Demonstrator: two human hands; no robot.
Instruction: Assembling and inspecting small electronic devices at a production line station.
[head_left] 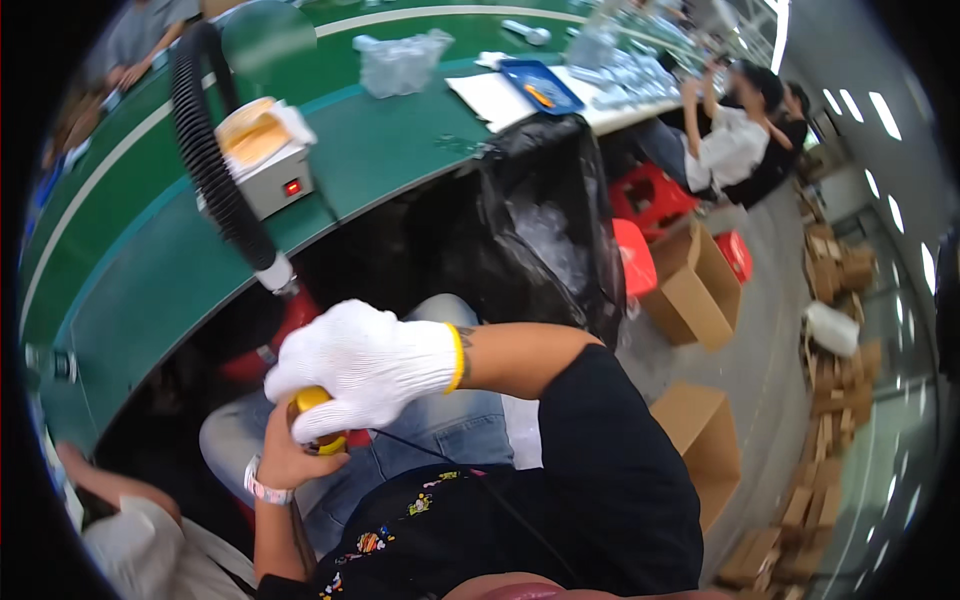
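A small yellow object with dark parts (316, 402) is held above my lap, mostly covered by fingers, so its kind does not show. My bare left hand (292, 445), with a pale watch at the wrist, grips it from below. Over its top curls my right hand (350, 370) in a white knit glove with a yellow cuff, thumb pressed along its near side. Both hands meet around this object. A thin dark cord (425, 452) runs across my lap from near the hands toward my black shirt.
Ahead is a curved green table (400, 140) with a grey box machine (270, 180), a black flexible hose (205, 150), plastic bags and a blue tray (545, 88). A black bag-lined bin (550, 220), red stools and cartons (695, 285) stand right. People sit nearby.
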